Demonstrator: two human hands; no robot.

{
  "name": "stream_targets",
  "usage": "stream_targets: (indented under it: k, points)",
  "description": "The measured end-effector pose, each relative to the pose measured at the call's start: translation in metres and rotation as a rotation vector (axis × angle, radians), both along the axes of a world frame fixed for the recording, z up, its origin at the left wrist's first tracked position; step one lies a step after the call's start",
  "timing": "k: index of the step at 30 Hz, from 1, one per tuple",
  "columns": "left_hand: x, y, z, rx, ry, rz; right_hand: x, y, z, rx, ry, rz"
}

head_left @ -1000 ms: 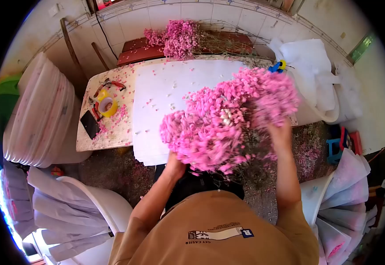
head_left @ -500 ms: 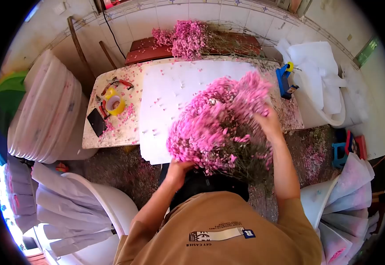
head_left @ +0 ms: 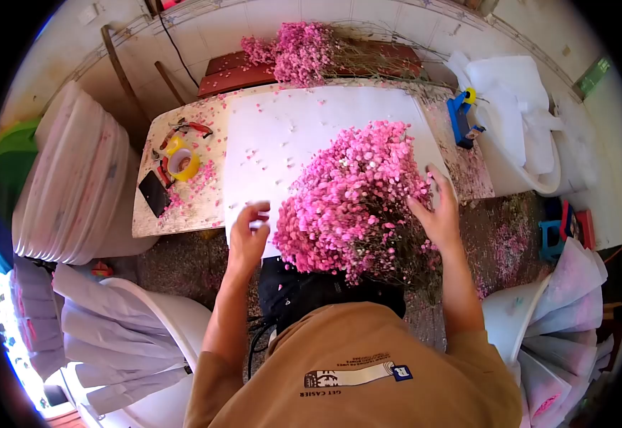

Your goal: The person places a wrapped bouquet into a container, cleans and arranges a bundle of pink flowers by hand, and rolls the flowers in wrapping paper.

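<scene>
Head view: a large bunch of small pink flowers on thin green stems lies over the front part of the stacked white paper sheets, with its lower blooms and stems reaching past the front edge of the pale, petal-strewn bench, above the person's dark-clothed lap. The left hand is raised just beside the bunch's left side, fingers loosely bent and its grip released, with a narrow gap to the blooms. The right hand stands at the opposite side, its thumb and fingers spread; the grip is open, and whether the thumb touches the blooms cannot be told.

Beyond the bunch, the paper offers open room toward the rear edge, marked only by scattered petals. Left of the sheets, near the bench's left edge, sit red-handled pliers, a yellow tape roll and a black phone. Near the right edge stands a blue tape dispenser, close to a white tub holding white wrapping material.

Behind the rear edge, a second pink bunch lies across a red-brown wooden plank. White bins with pale paper wraps flank the person on both sides.
</scene>
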State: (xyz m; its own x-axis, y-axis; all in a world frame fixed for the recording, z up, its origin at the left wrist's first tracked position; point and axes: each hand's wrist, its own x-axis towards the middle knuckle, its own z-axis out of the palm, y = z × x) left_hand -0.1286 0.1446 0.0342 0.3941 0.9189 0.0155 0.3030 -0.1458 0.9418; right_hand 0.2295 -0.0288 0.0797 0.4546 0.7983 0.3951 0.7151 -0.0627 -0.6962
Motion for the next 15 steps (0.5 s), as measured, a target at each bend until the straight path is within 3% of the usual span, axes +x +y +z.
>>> stream_targets:
  k: [1,3,4,6,9,12,13,15]
  points:
    - [0.015,0.01,0.021,0.05,-0.018,0.013,-0.013,-0.003,0.009,0.161,-0.204,-0.046]
    - [0.046,0.023,0.054,0.186,-0.02,-0.065,-0.03,-0.007,0.02,0.258,-0.29,-0.061]
    - [0.064,0.031,0.065,0.168,-0.035,-0.134,-0.039,-0.005,0.019,0.239,-0.206,0.031]
    - [0.101,0.051,0.068,0.446,0.04,-0.264,-0.065,0.005,0.023,0.158,-0.126,0.163]
    - [0.146,0.069,0.046,0.641,0.186,-0.37,-0.087,0.01,0.006,0.099,-0.059,0.278]
    - [0.153,0.056,0.054,0.611,0.292,-0.399,-0.096,0.008,-0.003,0.098,0.015,0.288]
    - [0.151,0.053,0.053,0.606,0.295,-0.406,-0.096,0.006,-0.005,0.094,0.021,0.283]
    - [0.139,0.049,0.05,0.628,0.023,-0.303,-0.097,0.004,-0.01,0.079,0.242,0.267]
